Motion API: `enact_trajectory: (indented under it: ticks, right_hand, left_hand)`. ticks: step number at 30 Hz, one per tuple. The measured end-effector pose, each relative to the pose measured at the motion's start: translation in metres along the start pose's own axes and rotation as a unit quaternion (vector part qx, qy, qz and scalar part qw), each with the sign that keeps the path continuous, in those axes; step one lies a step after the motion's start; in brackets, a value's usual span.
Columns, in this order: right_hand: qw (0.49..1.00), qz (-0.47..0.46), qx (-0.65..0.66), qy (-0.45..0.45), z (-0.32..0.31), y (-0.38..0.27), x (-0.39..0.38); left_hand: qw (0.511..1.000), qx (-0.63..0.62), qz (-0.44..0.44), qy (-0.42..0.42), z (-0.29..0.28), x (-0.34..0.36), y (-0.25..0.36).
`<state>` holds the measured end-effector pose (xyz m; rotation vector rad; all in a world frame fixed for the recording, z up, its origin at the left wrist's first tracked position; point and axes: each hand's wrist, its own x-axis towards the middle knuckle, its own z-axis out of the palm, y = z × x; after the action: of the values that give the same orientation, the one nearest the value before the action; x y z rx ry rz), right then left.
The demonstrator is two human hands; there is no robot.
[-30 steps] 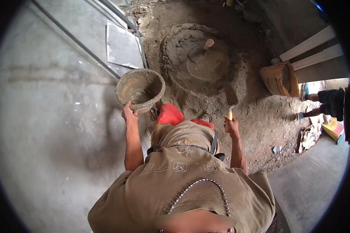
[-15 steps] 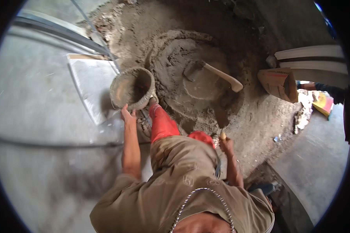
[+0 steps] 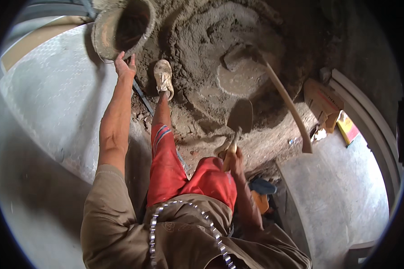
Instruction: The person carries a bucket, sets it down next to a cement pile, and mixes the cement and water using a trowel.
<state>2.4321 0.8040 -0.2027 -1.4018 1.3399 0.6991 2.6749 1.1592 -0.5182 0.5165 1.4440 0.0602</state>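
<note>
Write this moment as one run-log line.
Left hand: holds bucket at near edge | Right hand: holds trowel by handle | Things: hoe, head on gray mix | Rest: cardboard box

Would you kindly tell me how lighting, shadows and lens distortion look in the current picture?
Head view: black fisheye rim, with the long strips at right bowed; head view: the bucket deeply shadowed inside, the floor at right pale and bright.
</note>
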Motion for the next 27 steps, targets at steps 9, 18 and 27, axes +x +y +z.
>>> enact_trajectory:
  ticks: [9, 18, 27]
  right_hand:
    - [0.996, -0.006, -0.081, 0.043, -0.001, 0.028, 0.113]
    - [0.979, -0.113, -0.090, 0.143, -0.067, 0.148, 0.328]
    - [0.994, -0.072, 0.048, 0.066, -0.031, 0.185, 0.403]
  left_hand:
    - [0.982, 0.170, -0.060, -0.061, -0.026, -0.049, -0.068]
    - [0.666, 0.626, 0.008, -0.406, -0.078, -0.231, -0.174]
    - [0.341, 0.763, 0.146, -0.530, -0.097, -0.287, -0.230]
